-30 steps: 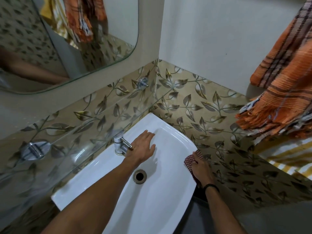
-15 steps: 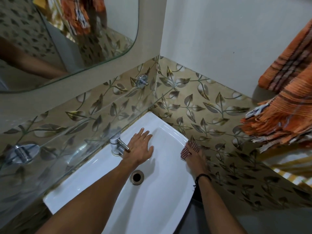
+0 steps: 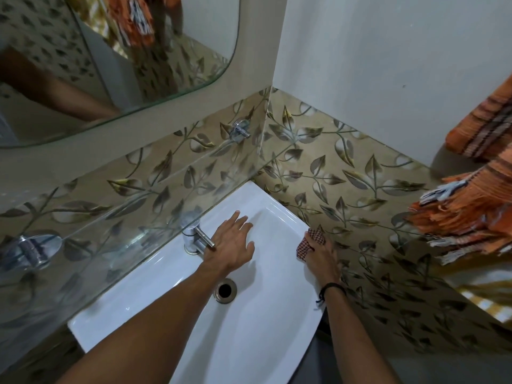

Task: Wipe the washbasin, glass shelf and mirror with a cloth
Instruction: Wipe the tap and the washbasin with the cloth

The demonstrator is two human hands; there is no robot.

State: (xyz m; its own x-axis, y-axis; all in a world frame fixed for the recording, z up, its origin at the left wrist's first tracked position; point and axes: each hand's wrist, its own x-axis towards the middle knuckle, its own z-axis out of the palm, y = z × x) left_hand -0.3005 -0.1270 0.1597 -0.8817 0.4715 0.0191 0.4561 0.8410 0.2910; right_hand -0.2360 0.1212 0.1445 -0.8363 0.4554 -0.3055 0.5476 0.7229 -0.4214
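The right hand [image 3: 321, 254] is closed around a small checked cloth [image 3: 310, 243], bunched in the fingers and pressed on the right rim of the white washbasin [image 3: 263, 328], just beside the leaf-patterned tiles [image 3: 360, 195]. The left hand [image 3: 231, 243] holds nothing; it lies flat and open inside the bowl, next to the chrome tap [image 3: 194, 236] and above the drain [image 3: 225, 290], probably as support. The step seems to be wiping the basin edge. To do it well, I think the cloth should be spread flatter so more of it meets the rim, and it should follow the curve up to the corner at the wall. The glass shelf [image 3: 91, 245] and the mirror [image 3: 116, 56] above look not yet reached.
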